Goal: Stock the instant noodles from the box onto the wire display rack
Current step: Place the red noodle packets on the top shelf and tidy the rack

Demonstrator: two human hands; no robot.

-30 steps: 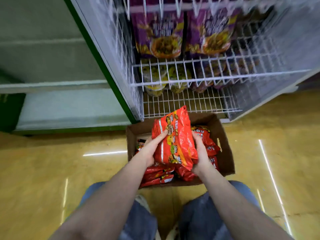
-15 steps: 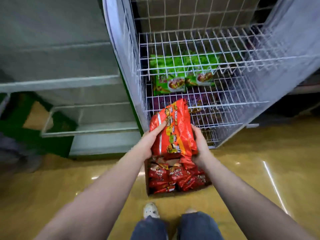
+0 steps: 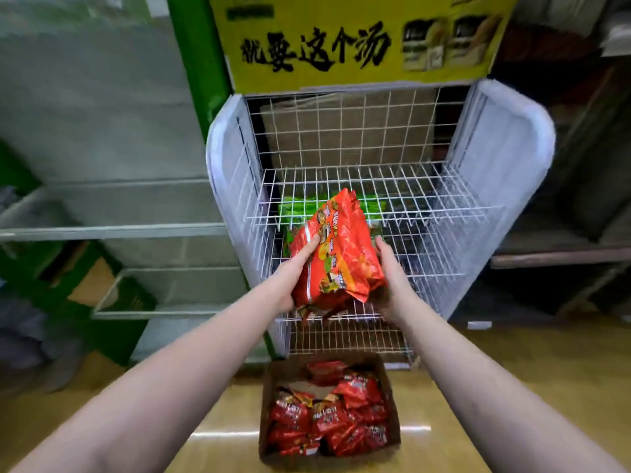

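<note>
Pinching with the fingers point(image 3: 312, 243) of the left hand point(image 3: 290, 278) on the left edge of the red noodle multipack point(image 3: 341, 257), with the thumb on the printed face and the rest tucked behind, out of sight. Cupping the opposite edge with the right hand point(image 3: 392, 278), with one fingertip showing at the pack's upper right side and the others hidden behind the film. Looking closed on the pack rather than spread wide, as far as can be told.

Holding the pack upright, leaning a little, in front of the wire display rack point(image 3: 375, 186), below its bare top shelf and partly covering the green packs point(image 3: 293, 209) on the next tier. Hanging well above the box point(image 3: 268, 404) on the floor, with more red packs lying loose inside.

Judging it light but bulky, probably several noodle blocks in a soft, glossy outer bag. Expecting the film to be slippery and to give under pressure, and the blocks inside to be brittle enough to crack if squeezed hard. Favouring a hold on both long edges, palms pressing gently inward. Avoiding a pinch on the loose crimped end at the bottom, where the film is likely to slide or stretch.
</note>
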